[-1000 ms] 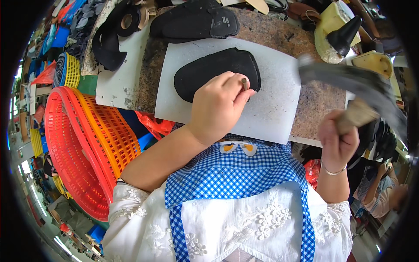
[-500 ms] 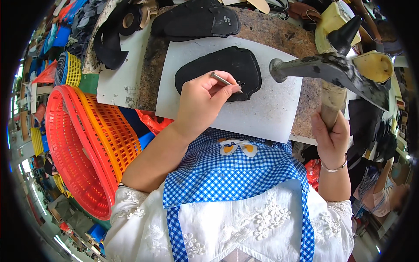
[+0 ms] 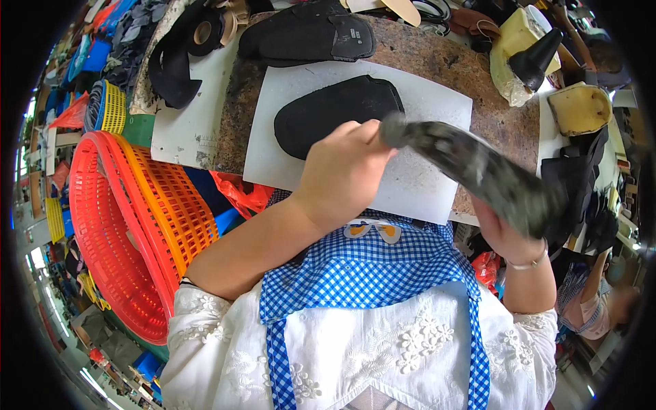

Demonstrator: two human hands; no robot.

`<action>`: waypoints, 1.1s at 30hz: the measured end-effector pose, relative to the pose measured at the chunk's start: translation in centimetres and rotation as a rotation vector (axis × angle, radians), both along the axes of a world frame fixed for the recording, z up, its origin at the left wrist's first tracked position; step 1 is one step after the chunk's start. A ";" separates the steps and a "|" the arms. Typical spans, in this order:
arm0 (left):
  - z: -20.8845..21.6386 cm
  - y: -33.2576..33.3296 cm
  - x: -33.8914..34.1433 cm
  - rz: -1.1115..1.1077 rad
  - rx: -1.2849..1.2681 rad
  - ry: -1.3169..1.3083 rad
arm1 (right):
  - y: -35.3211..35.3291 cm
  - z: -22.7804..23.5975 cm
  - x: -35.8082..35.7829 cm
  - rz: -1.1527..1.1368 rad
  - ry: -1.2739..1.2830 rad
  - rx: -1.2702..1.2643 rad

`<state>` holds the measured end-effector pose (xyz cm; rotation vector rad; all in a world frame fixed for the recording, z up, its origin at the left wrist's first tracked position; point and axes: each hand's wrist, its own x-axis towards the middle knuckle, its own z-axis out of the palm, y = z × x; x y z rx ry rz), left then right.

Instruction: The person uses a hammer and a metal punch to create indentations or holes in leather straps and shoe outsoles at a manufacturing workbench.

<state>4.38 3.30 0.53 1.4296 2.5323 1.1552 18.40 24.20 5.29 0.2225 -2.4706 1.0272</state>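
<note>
My left hand [image 3: 345, 171] is closed over the right edge of a black shoe-shaped piece [image 3: 328, 113], which lies flat on a white sheet [image 3: 424, 184]. The thin metal punch seen in it a moment earlier is hidden now behind the fingers and hammer. My right hand [image 3: 506, 232] grips a hammer, its handle covered by the head. That long dark hammer head [image 3: 471, 160] is smeared by motion, and its round face is right at my left hand's fingertips. Whether it touches the punch I cannot tell.
More black shoe pieces [image 3: 301, 34] lie at the far edge of the mottled board [image 3: 444, 55]. A yellowish block with a black cone [image 3: 533, 61] and a yellow tub [image 3: 579, 109] stand right. Red and orange baskets [image 3: 102, 239] stand left. Another person [image 3: 588, 307] is at the right rim.
The hammer has swung down and left, from beside the sheet to my left hand. My right hand has tipped with it. My left hand has turned and shifted slightly right.
</note>
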 end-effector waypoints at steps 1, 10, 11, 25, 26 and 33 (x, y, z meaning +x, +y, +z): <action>-0.2 0.0 -0.7 -0.020 0.133 -0.070 | 0.0 0.1 0.1 0.016 -0.085 0.226; -1.6 -2.0 -2.2 0.124 0.171 -0.816 | -0.3 0.3 0.6 -0.256 -0.277 -0.151; -1.5 -1.9 -2.0 0.100 0.182 -0.704 | -0.3 0.4 0.5 -0.249 -0.252 -0.179; -1.1 -0.4 -0.6 0.076 0.172 0.002 | -0.9 0.7 -1.6 0.033 -0.043 -0.068; -1.0 -0.6 -0.6 0.047 0.180 -0.011 | -0.8 0.6 -1.5 0.011 -0.163 0.107; -1.4 -1.8 -1.9 0.113 0.200 -0.649 | -0.8 1.2 -0.6 -0.166 -0.271 0.045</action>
